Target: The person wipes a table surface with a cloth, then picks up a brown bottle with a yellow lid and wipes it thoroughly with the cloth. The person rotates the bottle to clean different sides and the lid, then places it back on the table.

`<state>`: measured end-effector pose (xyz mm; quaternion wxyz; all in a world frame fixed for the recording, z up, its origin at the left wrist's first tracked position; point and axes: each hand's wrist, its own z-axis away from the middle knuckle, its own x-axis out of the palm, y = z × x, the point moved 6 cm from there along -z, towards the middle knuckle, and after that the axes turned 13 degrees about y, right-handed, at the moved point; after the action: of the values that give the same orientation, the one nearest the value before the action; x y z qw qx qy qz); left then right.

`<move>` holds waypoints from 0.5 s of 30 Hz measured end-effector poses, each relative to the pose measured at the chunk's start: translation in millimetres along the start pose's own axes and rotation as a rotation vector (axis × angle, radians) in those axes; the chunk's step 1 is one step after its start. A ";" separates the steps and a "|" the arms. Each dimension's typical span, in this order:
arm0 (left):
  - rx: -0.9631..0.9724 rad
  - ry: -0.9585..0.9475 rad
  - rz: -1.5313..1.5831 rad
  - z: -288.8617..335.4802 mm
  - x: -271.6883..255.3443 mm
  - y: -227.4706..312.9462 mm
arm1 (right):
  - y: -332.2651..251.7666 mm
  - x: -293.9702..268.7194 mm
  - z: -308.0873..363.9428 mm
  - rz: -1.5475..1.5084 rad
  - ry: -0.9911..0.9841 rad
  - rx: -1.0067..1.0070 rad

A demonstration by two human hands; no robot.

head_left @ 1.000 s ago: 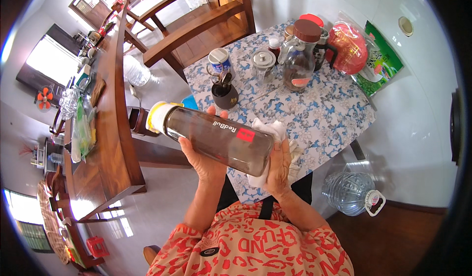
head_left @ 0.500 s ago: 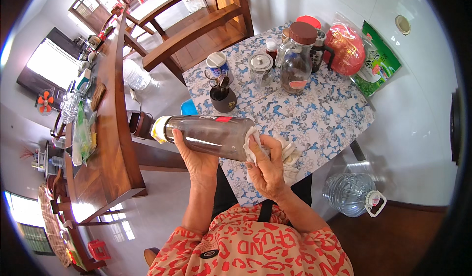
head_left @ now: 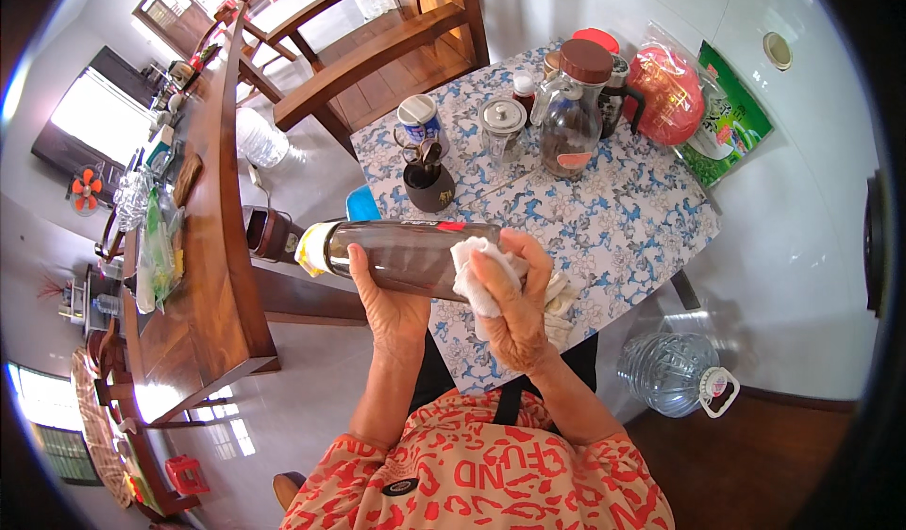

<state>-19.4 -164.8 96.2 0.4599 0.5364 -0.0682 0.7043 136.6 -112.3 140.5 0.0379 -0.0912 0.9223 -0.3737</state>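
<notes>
A large clear bottle [head_left: 401, 254] with a pale yellow-and-white cap lies sideways in the air above the near part of the table. My left hand [head_left: 392, 311] grips it from below near the cap end, the thumb up along its side. My right hand [head_left: 517, 313] is closed on a white cloth [head_left: 478, 270], pressed against the base end of the bottle. Behind my right hand, another pale cloth or glove [head_left: 560, 308] lies on the table, partly hidden. Beyond the bottle stands a dark cup [head_left: 429, 187] holding utensils.
On the flower-patterned table [head_left: 632, 223] stand a glass jug [head_left: 571, 119] with a brown lid, a lidded glass jar [head_left: 502, 132], a blue-and-white can [head_left: 418, 117], a red package [head_left: 664, 96] and a green bag [head_left: 725, 119]. A big water bottle [head_left: 666, 371] is at right, a wooden chair [head_left: 377, 58] behind.
My right hand has shifted the white cloth from the bottle's base rim onto its side, bunching it more. The bottle has turned slightly, and my left hand has moved a little right with it.
</notes>
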 end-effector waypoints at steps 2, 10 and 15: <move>-0.017 0.017 0.015 0.3 -2.2 0.3 | 6.3 0.2 -1.6 -0.055 0.001 0.076; -0.026 -0.010 0.023 -0.7 -6.9 -6.4 | 33.7 -0.3 -2.6 -0.538 -0.048 0.517; -0.042 -0.043 0.011 5.3 0.7 -7.0 | 57.5 -7.9 10.3 -0.553 0.115 0.914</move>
<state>-10.7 -163.5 96.2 0.4657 0.5415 -0.0957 0.6934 137.7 -77.3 93.0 -0.0767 -0.2844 0.6077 -0.7375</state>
